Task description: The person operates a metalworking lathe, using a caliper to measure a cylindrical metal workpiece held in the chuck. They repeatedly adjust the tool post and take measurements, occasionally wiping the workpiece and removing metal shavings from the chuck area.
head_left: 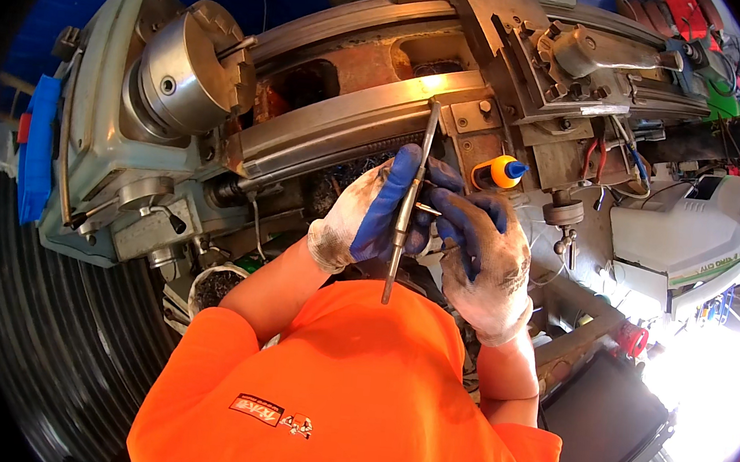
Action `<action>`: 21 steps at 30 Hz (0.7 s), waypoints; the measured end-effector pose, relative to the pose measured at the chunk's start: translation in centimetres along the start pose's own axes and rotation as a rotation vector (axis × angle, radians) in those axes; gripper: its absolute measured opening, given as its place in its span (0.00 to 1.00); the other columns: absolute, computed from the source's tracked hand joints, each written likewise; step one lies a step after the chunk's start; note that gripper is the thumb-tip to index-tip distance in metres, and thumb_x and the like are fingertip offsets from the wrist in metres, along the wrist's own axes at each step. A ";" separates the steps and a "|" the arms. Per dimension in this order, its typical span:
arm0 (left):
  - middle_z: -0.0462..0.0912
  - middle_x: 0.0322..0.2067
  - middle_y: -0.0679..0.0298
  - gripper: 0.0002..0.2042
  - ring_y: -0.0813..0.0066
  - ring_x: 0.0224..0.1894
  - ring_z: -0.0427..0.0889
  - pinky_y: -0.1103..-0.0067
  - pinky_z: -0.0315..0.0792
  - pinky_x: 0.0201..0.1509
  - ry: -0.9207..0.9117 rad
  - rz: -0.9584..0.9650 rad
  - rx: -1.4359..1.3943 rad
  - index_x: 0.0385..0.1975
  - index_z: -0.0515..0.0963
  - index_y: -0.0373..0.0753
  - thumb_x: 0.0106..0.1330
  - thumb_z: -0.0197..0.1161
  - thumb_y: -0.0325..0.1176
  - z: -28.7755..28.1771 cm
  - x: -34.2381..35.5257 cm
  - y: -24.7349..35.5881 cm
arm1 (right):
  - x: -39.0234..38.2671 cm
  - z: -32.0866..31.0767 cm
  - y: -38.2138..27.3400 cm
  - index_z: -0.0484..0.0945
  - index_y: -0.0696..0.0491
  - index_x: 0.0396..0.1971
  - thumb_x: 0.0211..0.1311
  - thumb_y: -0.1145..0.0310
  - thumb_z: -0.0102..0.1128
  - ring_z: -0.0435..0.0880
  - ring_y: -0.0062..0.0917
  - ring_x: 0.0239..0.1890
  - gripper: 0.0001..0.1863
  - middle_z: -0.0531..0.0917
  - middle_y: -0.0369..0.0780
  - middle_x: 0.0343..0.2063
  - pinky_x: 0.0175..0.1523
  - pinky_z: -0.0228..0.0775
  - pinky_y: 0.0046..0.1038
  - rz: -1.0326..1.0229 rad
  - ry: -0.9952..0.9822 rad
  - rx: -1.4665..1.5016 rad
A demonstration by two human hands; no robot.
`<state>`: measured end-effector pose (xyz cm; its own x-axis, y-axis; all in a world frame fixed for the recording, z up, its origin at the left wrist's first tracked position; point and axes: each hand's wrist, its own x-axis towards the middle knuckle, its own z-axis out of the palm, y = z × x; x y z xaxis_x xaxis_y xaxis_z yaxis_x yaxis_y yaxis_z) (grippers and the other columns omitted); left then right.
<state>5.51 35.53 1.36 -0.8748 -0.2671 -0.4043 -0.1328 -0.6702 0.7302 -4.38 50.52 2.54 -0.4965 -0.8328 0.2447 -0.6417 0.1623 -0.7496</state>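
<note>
Squarely before a lathe point(371, 112), a person in an orange shirt point(355, 397) works in gloves stained blue and grey. The left hand point(371, 203) is closed around a slender metal rod point(408, 201), which slants from the machine's bed to the shirt front. The right hand point(490, 252), fingers curled, pinches a small pin point(427, 209), its tip directed toward the rod; whether the two touch cannot be told. A yellow bottle point(496, 172) with a blue cap sits just beyond the right hand, near the carriage point(524, 82). At left are the chuck point(176, 82) and a blue case point(38, 149).
</note>
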 end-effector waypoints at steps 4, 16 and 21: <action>0.82 0.29 0.63 0.33 0.80 0.18 0.76 0.85 0.69 0.20 -0.032 -0.015 0.003 0.53 0.75 0.32 0.76 0.41 0.61 0.3 -0.3 0.2 | 0.1 0.0 0.1 0.81 0.55 0.48 0.46 0.80 0.61 0.82 0.46 0.39 0.24 0.80 0.50 0.38 0.44 0.77 0.40 -0.028 0.028 -0.037; 0.85 0.41 0.50 0.21 0.60 0.41 0.88 0.78 0.81 0.33 -0.402 -0.036 -0.401 0.52 0.74 0.32 0.77 0.52 0.47 -2.7 -0.1 -2.0 | 0.0 -0.7 1.8 0.79 0.62 0.44 0.64 0.75 0.65 0.83 0.18 0.36 0.11 0.86 0.39 0.35 0.43 0.76 0.22 0.491 -0.031 0.812; 0.85 0.43 0.51 0.21 0.61 0.42 0.88 0.79 0.80 0.32 -0.240 -0.036 -0.263 0.51 0.76 0.30 0.76 0.54 0.46 -0.9 -0.4 -1.2 | 0.1 -0.1 3.6 0.79 0.61 0.48 0.69 0.70 0.61 0.82 0.18 0.37 0.13 0.86 0.39 0.38 0.44 0.74 0.21 0.446 -0.016 0.806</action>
<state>6.43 35.76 0.13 -0.9603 -0.0908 -0.2636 -0.0685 -0.8396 0.5388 -6.82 51.09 -0.07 -0.5881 -0.7900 -0.1735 0.2116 0.0568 -0.9757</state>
